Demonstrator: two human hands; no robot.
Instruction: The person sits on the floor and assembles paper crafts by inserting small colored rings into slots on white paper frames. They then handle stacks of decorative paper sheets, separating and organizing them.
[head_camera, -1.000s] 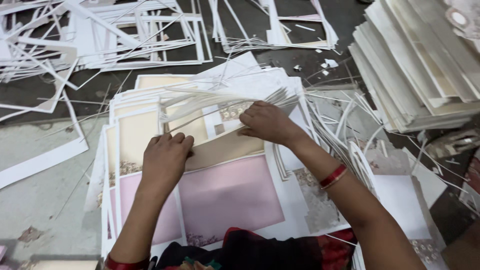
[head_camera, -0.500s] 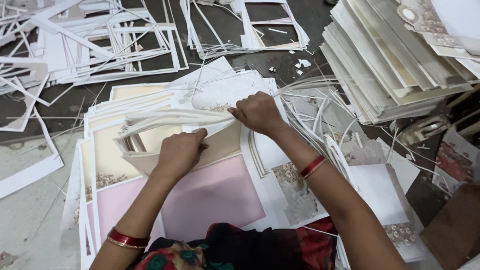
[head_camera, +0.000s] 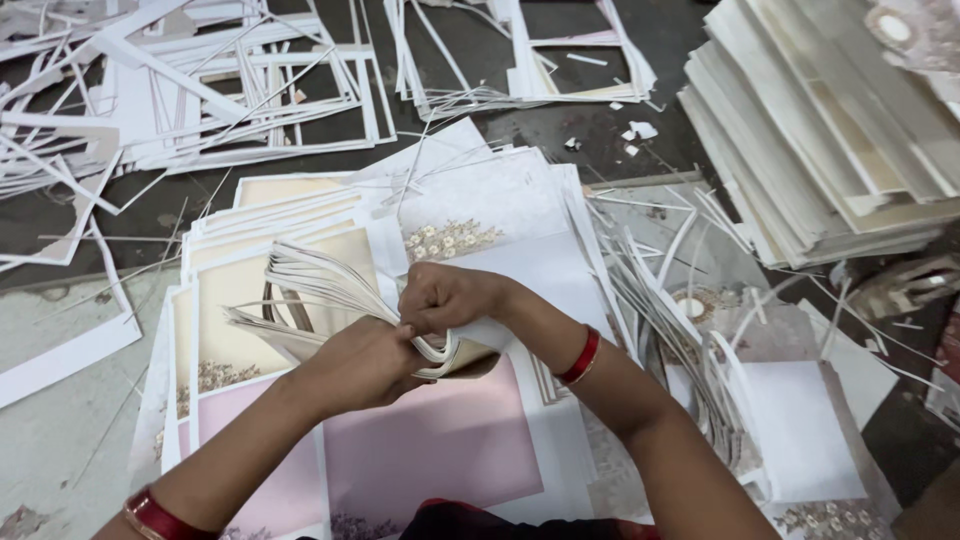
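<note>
1. Two hands meet on one bundle of thin white card strips (head_camera: 330, 300), held low over a spread of printed sheets (head_camera: 470, 440) on the floor. Loose frame offcuts (head_camera: 230, 90) lie well apart at upper left; best kept out of the work.
2. At the left, the bundle's free ends fan out and curl upward. To my eye the fan should stay loose, since squeezing there would crease the strips.
3. The left hand (head_camera: 355, 365) cups the bundle from beneath, its grip closed around the strips near their gathered end. I judge this the steadying hand: firm, but not crushing.
4. The right hand (head_camera: 445, 295) comes over the top, fingers pressed together and pinching the same gathered end, touching the left hand. A clean pinch at the end likely keeps the edges aligned.
5. Beneath the hands lie pale pink and cream sheets with floral borders; the strips should probably be lifted clear so none catch.
6. Further right, more curled strips (head_camera: 680, 330) rest beside the sheets, and a tall stack of card (head_camera: 820, 160) stands at upper right, apart from both hands.
</note>
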